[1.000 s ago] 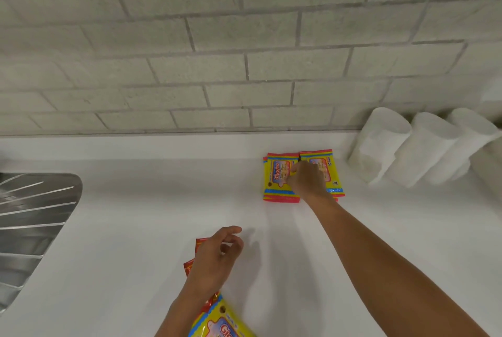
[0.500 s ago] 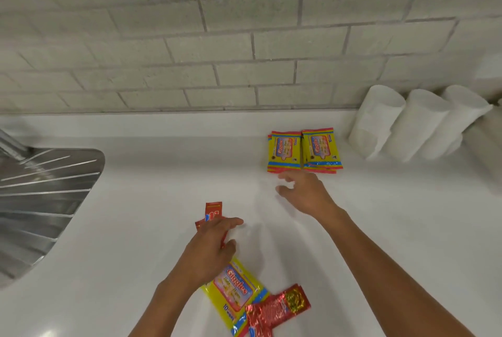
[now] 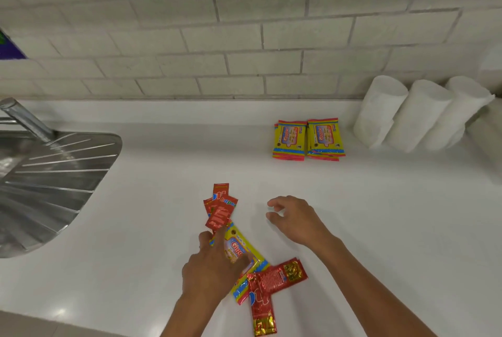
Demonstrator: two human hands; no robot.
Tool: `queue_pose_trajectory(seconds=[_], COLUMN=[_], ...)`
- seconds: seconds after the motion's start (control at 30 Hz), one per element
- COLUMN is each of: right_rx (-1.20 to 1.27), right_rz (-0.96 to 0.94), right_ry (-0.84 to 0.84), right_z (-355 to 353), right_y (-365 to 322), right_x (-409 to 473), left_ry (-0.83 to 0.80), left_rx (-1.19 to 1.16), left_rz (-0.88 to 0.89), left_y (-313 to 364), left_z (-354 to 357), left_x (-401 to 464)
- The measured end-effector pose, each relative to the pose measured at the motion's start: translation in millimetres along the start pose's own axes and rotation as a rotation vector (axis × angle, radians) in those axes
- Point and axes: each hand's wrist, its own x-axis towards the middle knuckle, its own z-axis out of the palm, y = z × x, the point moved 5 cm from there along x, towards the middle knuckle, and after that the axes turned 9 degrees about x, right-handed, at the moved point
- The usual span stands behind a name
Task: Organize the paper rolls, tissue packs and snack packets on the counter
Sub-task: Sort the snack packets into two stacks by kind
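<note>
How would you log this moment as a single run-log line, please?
left hand: on yellow tissue pack | right hand: open, empty | two packs beside paper rolls

Both forearms reached forward from below, the left hand (image 3: 214,263) turned palm down with fingers curled and thumb extended, the right hand (image 3: 296,218) raised ahead of it, its fingers loosely curled and holding nothing.

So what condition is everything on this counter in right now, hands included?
Yellow packs by the wall: flat, side by side, stacked.
Paper rolls: lined up, touching, by the wall.
Yellow pack in front: flat, partly under the left hand.
Small red sachets: overlapping, loose.
Red foil packets: crossed, lying flat.
Left hand: resting on the front yellow pack.
Right hand: empty, fingers loosely curled.
</note>
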Motion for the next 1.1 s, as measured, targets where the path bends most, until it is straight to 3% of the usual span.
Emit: queue_pose_trajectory(seconds=[0.63,0.9,1.1], right_rx=[0.225,0.359,0.588], right_rz=[0.202,0.306,0.414], right_ry=[-0.131,-0.191,-0.235], right_z=[8.4,26.5,20.9], right_y=[24.6,27.5,24.7], right_x=[-14.8,-9.7,-9.1], left_ry=[0.089,0.029,0.002], left_rx=[-0.475,-0.216,-0.405], left_rz=[-0.067,-0.039,-0.052], left_y=[19.9,43.7,52.3], left_z=[7.9,10.2,4.8], left_x=[26.8,27.7,33.6])
